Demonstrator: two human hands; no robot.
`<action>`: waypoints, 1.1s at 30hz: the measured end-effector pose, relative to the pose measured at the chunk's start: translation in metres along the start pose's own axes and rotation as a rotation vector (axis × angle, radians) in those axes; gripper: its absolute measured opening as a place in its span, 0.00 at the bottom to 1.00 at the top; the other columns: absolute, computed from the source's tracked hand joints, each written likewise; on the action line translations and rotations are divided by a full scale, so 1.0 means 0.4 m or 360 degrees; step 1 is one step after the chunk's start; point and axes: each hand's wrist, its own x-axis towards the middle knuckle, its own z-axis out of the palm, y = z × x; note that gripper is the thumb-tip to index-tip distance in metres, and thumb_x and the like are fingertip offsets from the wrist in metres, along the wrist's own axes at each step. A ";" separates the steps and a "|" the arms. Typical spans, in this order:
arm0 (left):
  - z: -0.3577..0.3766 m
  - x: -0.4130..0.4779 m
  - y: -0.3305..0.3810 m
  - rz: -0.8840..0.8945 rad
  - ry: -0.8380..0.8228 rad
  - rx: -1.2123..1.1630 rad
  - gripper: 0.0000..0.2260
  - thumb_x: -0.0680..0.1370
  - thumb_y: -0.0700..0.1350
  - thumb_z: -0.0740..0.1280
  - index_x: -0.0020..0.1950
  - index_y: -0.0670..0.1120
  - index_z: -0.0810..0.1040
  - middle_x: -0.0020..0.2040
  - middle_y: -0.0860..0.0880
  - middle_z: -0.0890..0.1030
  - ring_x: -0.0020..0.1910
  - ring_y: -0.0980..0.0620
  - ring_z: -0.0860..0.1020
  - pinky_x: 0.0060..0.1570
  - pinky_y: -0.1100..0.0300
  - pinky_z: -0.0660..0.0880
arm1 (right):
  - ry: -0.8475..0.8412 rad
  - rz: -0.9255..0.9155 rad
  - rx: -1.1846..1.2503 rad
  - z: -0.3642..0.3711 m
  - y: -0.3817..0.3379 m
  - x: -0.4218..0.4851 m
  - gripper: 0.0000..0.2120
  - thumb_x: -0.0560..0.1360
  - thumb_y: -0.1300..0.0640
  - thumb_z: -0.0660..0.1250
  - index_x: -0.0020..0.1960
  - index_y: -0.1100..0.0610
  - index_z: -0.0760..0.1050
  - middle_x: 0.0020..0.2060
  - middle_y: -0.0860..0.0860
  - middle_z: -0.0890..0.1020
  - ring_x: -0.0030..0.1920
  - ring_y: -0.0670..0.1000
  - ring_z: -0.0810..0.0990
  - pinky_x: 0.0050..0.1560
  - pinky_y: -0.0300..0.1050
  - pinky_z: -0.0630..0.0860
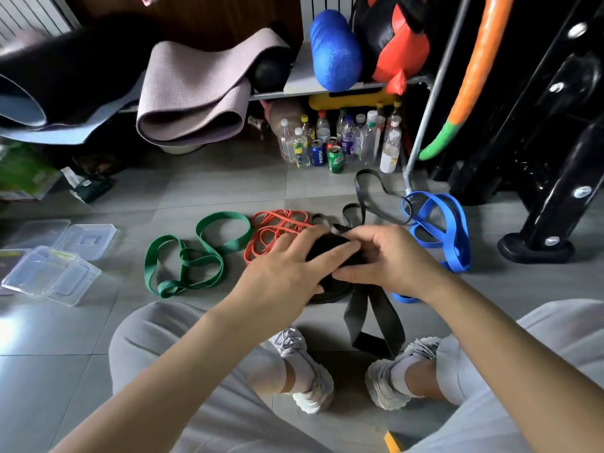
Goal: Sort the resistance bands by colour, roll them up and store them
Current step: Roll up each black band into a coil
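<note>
Blue can point(318, 154) — reads "PEPSI"; other labels unreadable.

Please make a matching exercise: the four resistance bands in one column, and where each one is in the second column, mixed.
1 green band
2 red band
3 blue band
4 black band

a in the left hand and right hand
b farthest left on the floor
c beside the black rack foot
d between green and black bands

Pairs: 1-b, 2-d, 3-c, 4-a
</note>
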 end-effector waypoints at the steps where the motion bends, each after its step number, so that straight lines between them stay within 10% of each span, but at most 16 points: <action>1: 0.007 0.000 -0.007 -0.0009 -0.0011 -0.0064 0.35 0.70 0.45 0.72 0.70 0.61 0.58 0.66 0.45 0.70 0.58 0.40 0.74 0.43 0.42 0.79 | 0.0017 0.0020 0.0086 0.005 0.002 -0.001 0.18 0.64 0.65 0.77 0.51 0.53 0.78 0.44 0.49 0.85 0.47 0.46 0.83 0.51 0.44 0.79; 5: 0.026 -0.020 -0.023 -0.0078 0.0045 -0.0404 0.27 0.74 0.45 0.67 0.69 0.61 0.62 0.64 0.51 0.67 0.60 0.45 0.72 0.49 0.47 0.77 | -0.0065 0.0249 0.0391 -0.005 0.048 -0.012 0.31 0.58 0.51 0.81 0.57 0.46 0.73 0.49 0.50 0.84 0.51 0.46 0.82 0.55 0.42 0.77; 9: -0.004 -0.024 -0.038 -0.0296 0.0333 -0.0584 0.25 0.72 0.46 0.67 0.66 0.62 0.65 0.58 0.58 0.66 0.58 0.56 0.70 0.56 0.63 0.71 | -0.0384 0.0599 -0.0260 -0.011 0.156 -0.063 0.31 0.56 0.39 0.78 0.53 0.54 0.78 0.48 0.48 0.84 0.51 0.45 0.81 0.52 0.40 0.76; 14: -0.075 -0.001 -0.076 -0.0479 0.0534 -0.0728 0.26 0.70 0.43 0.69 0.65 0.60 0.68 0.57 0.52 0.71 0.57 0.65 0.68 0.59 0.74 0.63 | -0.0159 0.0937 -0.0334 0.045 0.298 -0.111 0.36 0.66 0.52 0.77 0.70 0.54 0.66 0.63 0.42 0.70 0.67 0.47 0.69 0.66 0.39 0.63; 20: -0.098 0.000 -0.119 -0.0486 0.0552 -0.0677 0.28 0.70 0.37 0.71 0.66 0.57 0.69 0.59 0.51 0.70 0.59 0.73 0.63 0.59 0.78 0.59 | 0.0204 0.0796 0.0111 0.078 0.374 -0.089 0.14 0.63 0.63 0.77 0.40 0.48 0.77 0.53 0.49 0.82 0.60 0.51 0.77 0.64 0.53 0.71; 25: -0.069 -0.032 -0.178 -0.0700 0.0499 -0.0560 0.28 0.71 0.37 0.71 0.67 0.56 0.70 0.57 0.56 0.67 0.54 0.66 0.67 0.55 0.78 0.62 | 0.0676 0.0802 0.0456 0.041 0.325 -0.082 0.12 0.67 0.73 0.71 0.35 0.60 0.71 0.32 0.48 0.81 0.38 0.48 0.80 0.38 0.33 0.78; 33: -0.031 -0.088 -0.201 -0.0721 0.0429 -0.0542 0.27 0.72 0.43 0.70 0.66 0.61 0.67 0.57 0.56 0.68 0.54 0.59 0.69 0.55 0.58 0.69 | 0.0790 0.1059 -0.0015 0.008 0.363 -0.082 0.09 0.73 0.58 0.71 0.43 0.58 0.70 0.30 0.54 0.75 0.15 0.45 0.70 0.16 0.35 0.62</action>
